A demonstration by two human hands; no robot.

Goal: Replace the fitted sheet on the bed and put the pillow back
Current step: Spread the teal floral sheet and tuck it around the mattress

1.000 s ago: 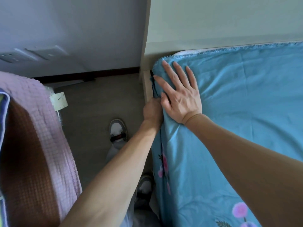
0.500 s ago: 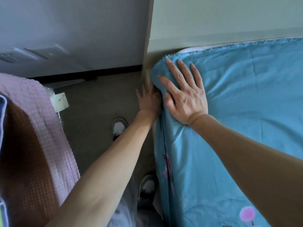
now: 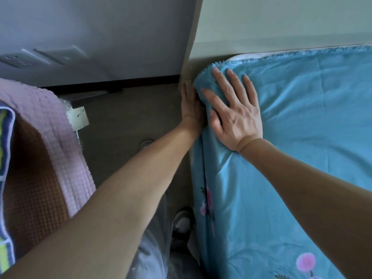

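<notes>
Corner fitting is the step in hand, by the look of it: your right hand (image 3: 233, 113) lies flat and spread on the blue fitted sheet (image 3: 302, 127) at the mattress corner, upper centre of the frame, pressing the cloth down. Your left hand (image 3: 190, 105) sits just left of it, fingers straight and pointing toward the headboard (image 3: 281, 23), flat against the side of the mattress where the sheet drops over the edge. Neither hand is curled round anything; both are open against the cloth.

Along the top edge the sheet's frilled hem stops short, and a thin strip of white mattress (image 3: 249, 56) shows beside the headboard. My reading is that the corner is on but not yet pulled fully down, so the next move calls for drawing the hem lower over that corner while the right hand keeps the top from sliding.

No pillow can be made out with certainty; a pink waffle blanket (image 3: 60, 137) fills the left of the frame.

As for writing, a small pale tag (image 3: 79, 117) at centre left carries dark marks too small to read. No brand shows.
</notes>
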